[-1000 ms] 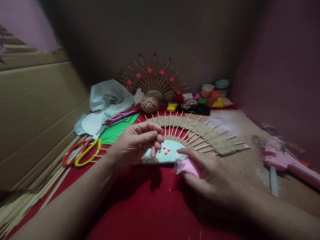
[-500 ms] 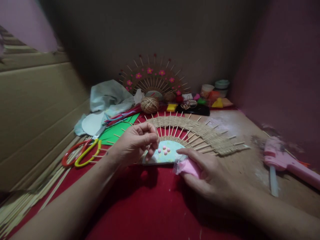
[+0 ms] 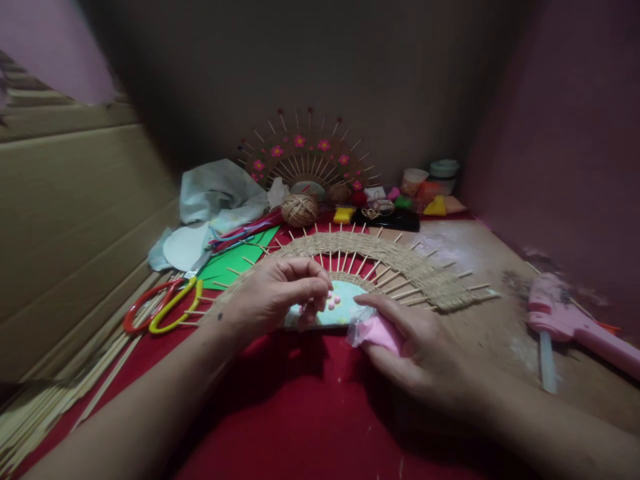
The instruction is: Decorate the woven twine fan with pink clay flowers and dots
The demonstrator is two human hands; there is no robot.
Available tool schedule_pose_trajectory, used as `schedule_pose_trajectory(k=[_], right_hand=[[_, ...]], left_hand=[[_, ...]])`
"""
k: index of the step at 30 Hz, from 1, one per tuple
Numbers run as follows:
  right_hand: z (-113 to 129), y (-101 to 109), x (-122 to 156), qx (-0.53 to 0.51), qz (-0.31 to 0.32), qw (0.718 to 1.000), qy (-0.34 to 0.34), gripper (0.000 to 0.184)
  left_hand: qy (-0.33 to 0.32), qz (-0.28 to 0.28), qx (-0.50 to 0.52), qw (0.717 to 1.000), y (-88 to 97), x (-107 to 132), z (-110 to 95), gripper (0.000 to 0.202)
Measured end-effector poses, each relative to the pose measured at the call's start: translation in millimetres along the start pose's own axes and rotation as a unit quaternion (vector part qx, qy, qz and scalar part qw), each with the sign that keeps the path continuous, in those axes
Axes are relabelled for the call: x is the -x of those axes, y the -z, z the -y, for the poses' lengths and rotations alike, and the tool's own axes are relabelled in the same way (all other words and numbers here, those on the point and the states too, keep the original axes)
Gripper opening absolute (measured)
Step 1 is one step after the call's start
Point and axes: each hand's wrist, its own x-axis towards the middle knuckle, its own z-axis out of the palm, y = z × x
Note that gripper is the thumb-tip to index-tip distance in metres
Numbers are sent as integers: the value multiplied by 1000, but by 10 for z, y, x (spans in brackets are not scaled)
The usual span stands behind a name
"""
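My left hand point(image 3: 283, 288) hovers over a pale blue half-round base point(image 3: 351, 308), thumb and fingers pinched together; whatever is between the fingertips is hidden. Small pink balls point(image 3: 333, 300) lie on that base, partly covered by the left fingers. The base sits at the centre of a woven fan point(image 3: 383, 249) made of thin sticks and tan twine. In my right hand point(image 3: 420, 347) is a lump of pink clay point(image 3: 381, 333) in clear plastic wrap, its index fingertip touching or nearly touching the base's right side.
Scissors point(image 3: 173, 307) with red and yellow handles lie left, beside loose sticks point(image 3: 65, 400) and green paper point(image 3: 233, 263). A pink glue gun point(image 3: 560, 310) rests at right. Behind are a twine ball point(image 3: 299, 210), a black phone-like slab point(image 3: 400, 219) and a flower-decorated fan point(image 3: 300, 150).
My left hand has shifted right and slightly down over the blue base, now covering some of the pink balls. The right hand and the clay have hardly moved.
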Motion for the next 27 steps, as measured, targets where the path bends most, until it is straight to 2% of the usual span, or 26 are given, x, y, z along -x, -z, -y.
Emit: schedule_pose_trajectory(k=[7,11,14,18,22,27], right_hand=[[4,11,-6,-2,0,1000,6,44],[2,20,-2,7,1,1000,-5,45],[6,28,-6,4,4,1000,-3,45],[9,19,-16,3,7,1000,-3,45],[-7,-3,-1,9,6,1000,-10,48],[-5,8,1,4,11,1000,-12,51]], left_hand=[[-55,-56,-74,994,-34,-25,-15,10],[-59,-85,-114,988,-62,-18,-25,12],[-58,-93,-164,980,-93,-6,-55,17],[-76,-98,-229,966,-135,0,-67,11],[-152,-93,-302,936,-148,-10,-8,12],[-236,-91,-422,871,-148,-30,57,7]])
